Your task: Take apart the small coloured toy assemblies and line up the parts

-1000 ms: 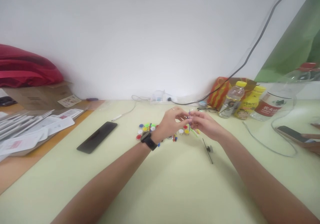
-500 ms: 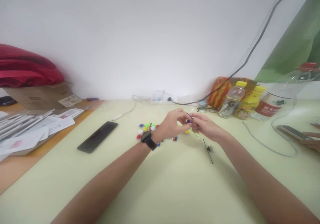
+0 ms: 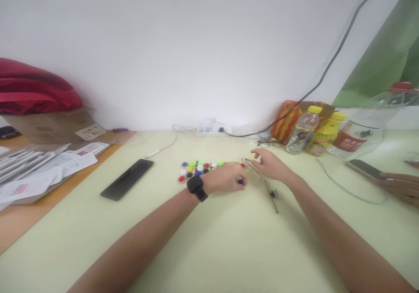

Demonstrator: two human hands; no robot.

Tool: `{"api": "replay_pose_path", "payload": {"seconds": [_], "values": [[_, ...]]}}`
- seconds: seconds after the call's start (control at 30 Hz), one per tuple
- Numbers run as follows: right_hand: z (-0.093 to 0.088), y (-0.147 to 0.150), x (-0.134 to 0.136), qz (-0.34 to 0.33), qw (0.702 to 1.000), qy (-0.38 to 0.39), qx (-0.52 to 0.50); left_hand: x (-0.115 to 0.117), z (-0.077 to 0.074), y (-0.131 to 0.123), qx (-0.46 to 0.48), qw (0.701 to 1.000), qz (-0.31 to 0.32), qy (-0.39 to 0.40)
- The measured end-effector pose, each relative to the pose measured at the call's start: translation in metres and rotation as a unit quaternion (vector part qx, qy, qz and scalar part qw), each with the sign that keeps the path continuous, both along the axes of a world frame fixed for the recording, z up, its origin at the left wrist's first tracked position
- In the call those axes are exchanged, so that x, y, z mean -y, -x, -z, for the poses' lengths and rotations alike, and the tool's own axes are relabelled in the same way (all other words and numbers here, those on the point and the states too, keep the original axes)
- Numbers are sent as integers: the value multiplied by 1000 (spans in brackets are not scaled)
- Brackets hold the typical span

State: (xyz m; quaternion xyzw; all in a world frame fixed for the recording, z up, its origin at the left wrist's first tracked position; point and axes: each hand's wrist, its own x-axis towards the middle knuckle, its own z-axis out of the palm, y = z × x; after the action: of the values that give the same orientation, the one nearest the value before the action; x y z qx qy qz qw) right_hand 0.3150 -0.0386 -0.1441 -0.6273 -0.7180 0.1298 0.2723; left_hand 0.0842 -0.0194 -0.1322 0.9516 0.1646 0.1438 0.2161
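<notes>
My left hand [image 3: 229,177], with a black watch on its wrist, is curled low over the table, and a small blue piece [image 3: 240,181] shows between thumb and forefinger. Several coloured round pieces [image 3: 200,168] lie in a group beside and behind it, partly covered by the hand. My right hand [image 3: 269,164] is held to the right, forefinger and thumb apart, near some thin sticks. Below it a thin dark rod [image 3: 271,197] with a small dark part stands out against the pale table [image 3: 209,240].
A black phone [image 3: 127,179] lies at left, near papers [image 3: 36,170] and a cardboard box [image 3: 52,125]. Bottles [image 3: 303,131], glasses [image 3: 271,143] and a cable [image 3: 347,188] are at right. Another person's hand [image 3: 401,184] is beside a second phone [image 3: 365,169].
My hands have separated. The left moved down with the small blue piece, and the right opened its fingers. The other person's hand and phone at the right edge shifted left.
</notes>
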Motion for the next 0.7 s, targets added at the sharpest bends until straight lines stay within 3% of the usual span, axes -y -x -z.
{"api": "replay_pose_path", "payload": {"seconds": [0.1,0.17,0.23,0.33,0.43,0.57,0.7], "values": [[-14,-7,5,13,999,-3,41,-5,-2,4,-9,1000,-16,-17],[-27,-13,11,7,997,43,61,-8,-4,6,-6,999,-24,-30],[-37,-19,18,-20,989,134,66,-10,-7,9,-2,999,-35,-42],[-44,-25,28,-82,947,304,56,-11,-8,11,-13,997,-62,-50],[-43,-25,33,-110,909,399,44,-12,-7,12,-31,995,-83,-43],[-43,-22,31,-137,901,412,22,-12,-5,12,-32,995,-84,-31],[-50,-18,30,-176,925,332,-50,-11,-10,11,0,996,-86,-17]]}}
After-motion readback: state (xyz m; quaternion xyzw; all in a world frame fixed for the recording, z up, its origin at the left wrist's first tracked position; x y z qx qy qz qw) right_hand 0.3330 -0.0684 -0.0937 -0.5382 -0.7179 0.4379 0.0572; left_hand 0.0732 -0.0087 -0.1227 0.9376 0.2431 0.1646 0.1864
